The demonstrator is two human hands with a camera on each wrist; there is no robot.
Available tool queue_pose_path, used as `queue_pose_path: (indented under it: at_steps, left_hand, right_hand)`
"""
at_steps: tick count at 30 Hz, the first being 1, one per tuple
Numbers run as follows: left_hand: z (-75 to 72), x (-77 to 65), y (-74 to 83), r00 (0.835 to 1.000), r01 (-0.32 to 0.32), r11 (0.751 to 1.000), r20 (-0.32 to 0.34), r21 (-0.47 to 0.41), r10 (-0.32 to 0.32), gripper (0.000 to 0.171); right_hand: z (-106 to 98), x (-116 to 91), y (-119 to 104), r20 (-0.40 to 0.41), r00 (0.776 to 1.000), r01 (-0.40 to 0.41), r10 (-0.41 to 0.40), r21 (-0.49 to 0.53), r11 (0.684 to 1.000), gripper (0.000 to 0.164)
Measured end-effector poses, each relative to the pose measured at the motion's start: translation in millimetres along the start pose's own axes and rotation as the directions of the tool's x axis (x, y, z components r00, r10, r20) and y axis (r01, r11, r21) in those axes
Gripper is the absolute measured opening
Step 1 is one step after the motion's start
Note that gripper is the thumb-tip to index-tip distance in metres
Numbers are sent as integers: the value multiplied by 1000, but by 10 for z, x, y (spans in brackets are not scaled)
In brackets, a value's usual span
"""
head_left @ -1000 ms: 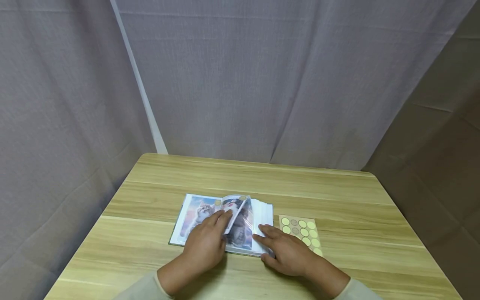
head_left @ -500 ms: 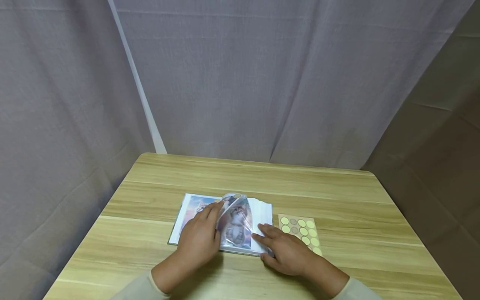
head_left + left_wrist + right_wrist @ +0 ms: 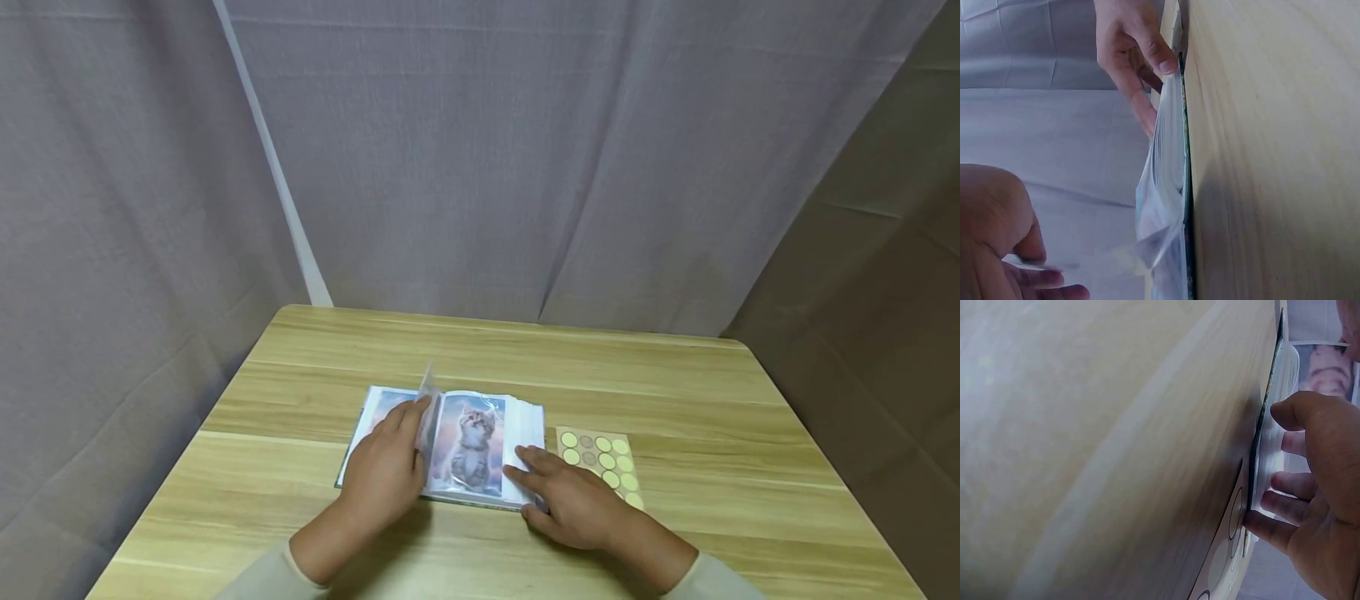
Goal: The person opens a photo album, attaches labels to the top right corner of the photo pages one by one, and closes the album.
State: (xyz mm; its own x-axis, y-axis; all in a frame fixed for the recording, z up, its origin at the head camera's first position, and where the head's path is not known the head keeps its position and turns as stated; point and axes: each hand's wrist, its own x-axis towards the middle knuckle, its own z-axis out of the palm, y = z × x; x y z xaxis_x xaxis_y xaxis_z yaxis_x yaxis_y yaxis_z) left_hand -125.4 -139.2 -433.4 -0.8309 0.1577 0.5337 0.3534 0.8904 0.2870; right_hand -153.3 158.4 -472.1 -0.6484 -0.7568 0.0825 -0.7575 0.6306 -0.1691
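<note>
Where the page (image 3: 427,386) stands: upright by the album's (image 3: 525,423) middle
Left hand (image 3: 384,467): nearer, pinching it
Right hand (image 3: 576,505): relaxed, on album's right edge

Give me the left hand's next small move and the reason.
Probably lower the raised page onto the left side of the album: the left hand pinches it, it stands up near the fold, and the right hand rests on the opposite side.

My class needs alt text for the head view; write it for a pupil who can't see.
A person's left hand holds a raised page of an open photo album showing a kitten picture, while the right hand rests on the album's right edge. A sheet of yellow stickers lies to the right.
</note>
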Motion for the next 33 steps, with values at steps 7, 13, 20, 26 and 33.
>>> queue_pose_path:
  at_steps: [7,13,20,26,33]
  left_hand:
    - [-63,11,-101,996,85,995,17,55,-86,59]
    - [-91,-32,-173,972,186,974,119,132,-202,43]
    - [-97,-95,-220,937,221,955,230,197,-265,32]
    - [-83,-121,-257,893,241,940,323,241,-312,24]
    - [-79,-128,-267,863,255,931,374,261,-341,24]
  right_hand:
    - [-10,-1,3,-10,1000,12,-12,1,1000,53]
    - [2,-16,10,-36,999,26,-26,-4,1000,53]
    - [10,-15,6,-8,1000,-2,2,4,1000,55]
    - [13,-14,-3,8,1000,-19,19,11,1000,55]
    - [6,-22,-15,-17,1000,-17,17,5,1000,58]
